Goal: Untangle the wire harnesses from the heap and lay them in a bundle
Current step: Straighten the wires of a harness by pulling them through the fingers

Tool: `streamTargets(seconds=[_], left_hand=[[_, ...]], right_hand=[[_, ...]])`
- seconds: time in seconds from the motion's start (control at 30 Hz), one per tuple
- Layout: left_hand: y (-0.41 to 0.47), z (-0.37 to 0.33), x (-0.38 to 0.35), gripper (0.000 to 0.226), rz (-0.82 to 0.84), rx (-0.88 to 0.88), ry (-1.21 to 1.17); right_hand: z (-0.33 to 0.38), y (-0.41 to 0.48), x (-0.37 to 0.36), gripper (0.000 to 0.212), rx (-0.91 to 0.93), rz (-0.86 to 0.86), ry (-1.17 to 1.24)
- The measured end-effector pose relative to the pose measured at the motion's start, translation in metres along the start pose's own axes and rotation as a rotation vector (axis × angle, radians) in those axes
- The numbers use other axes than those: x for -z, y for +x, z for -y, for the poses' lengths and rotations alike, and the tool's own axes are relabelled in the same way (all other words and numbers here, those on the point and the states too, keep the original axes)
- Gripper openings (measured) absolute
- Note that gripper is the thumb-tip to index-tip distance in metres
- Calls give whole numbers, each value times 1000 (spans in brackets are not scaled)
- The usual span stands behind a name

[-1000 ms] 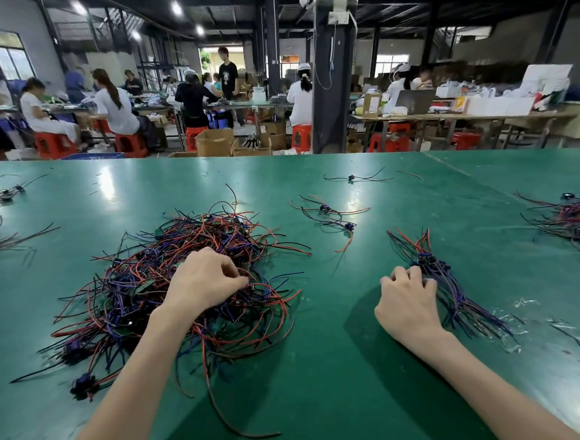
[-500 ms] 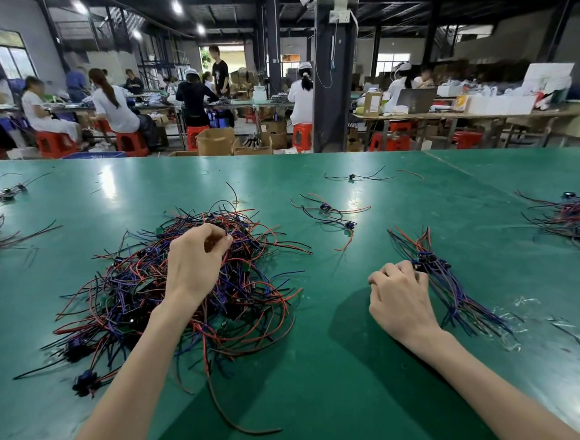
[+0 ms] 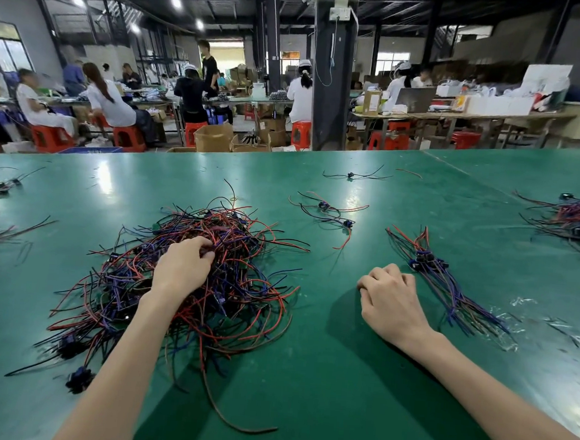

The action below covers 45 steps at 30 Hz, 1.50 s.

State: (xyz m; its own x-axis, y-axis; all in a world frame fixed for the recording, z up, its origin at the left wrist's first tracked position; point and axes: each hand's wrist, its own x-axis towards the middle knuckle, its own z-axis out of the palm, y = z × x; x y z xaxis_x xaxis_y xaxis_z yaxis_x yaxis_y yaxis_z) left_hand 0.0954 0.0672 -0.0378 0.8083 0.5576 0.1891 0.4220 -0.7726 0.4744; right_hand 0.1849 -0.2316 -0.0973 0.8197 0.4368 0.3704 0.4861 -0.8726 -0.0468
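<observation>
A big heap (image 3: 232, 284) of red, blue and black wires lies on the green table (image 3: 338, 388), in front on the left. The left hand (image 3: 182, 270) sits on top of the heap, fingers curled and pinching some wires. The right hand (image 3: 391, 304) is a closed fist with nothing in it. It rests on the table just beside a small bundle (image 3: 428, 262) of straighter wires.

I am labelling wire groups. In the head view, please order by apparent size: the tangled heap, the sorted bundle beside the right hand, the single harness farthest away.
1. tangled heap, clearly largest.
2. sorted bundle.
3. single harness, smallest, but farthest from the camera, so true size is unsure.
</observation>
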Motion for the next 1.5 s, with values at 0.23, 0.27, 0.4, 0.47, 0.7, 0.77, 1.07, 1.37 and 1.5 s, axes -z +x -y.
streamTargets(seconds=[0.23,0.27,0.4,0.47,0.7,0.77,1.07,1.37,1.5], left_hand=[[-5,-6,8,12,-216,-58,-174],[-6,-7,10,12,-237,-75,-212],[-5,-7,21,9,-310,-70,-254],[-4,-5,24,17,-228,-31,-196],[-4,-1,30,20,-198,59,-117],[-3,1,29,13,-350,51,-167],[-4,-12,32,12,-708,-4,-621],[-6,-2,33,36,-457,303,115],[-1,-2,25,32,-526,-180,9]], right_hand=[[0,1,-1,27,22,-20,38],[0,1,0,27,22,-24,41],[0,-1,1,26,31,-34,49],[0,-1,1,27,33,-29,46],[1,-1,0,26,37,-34,51],[1,-1,-1,26,38,-33,53],[0,-1,-4,24,47,-42,76],[0,-1,-4,25,45,-40,64],[2,-1,-4,25,51,-35,68]])
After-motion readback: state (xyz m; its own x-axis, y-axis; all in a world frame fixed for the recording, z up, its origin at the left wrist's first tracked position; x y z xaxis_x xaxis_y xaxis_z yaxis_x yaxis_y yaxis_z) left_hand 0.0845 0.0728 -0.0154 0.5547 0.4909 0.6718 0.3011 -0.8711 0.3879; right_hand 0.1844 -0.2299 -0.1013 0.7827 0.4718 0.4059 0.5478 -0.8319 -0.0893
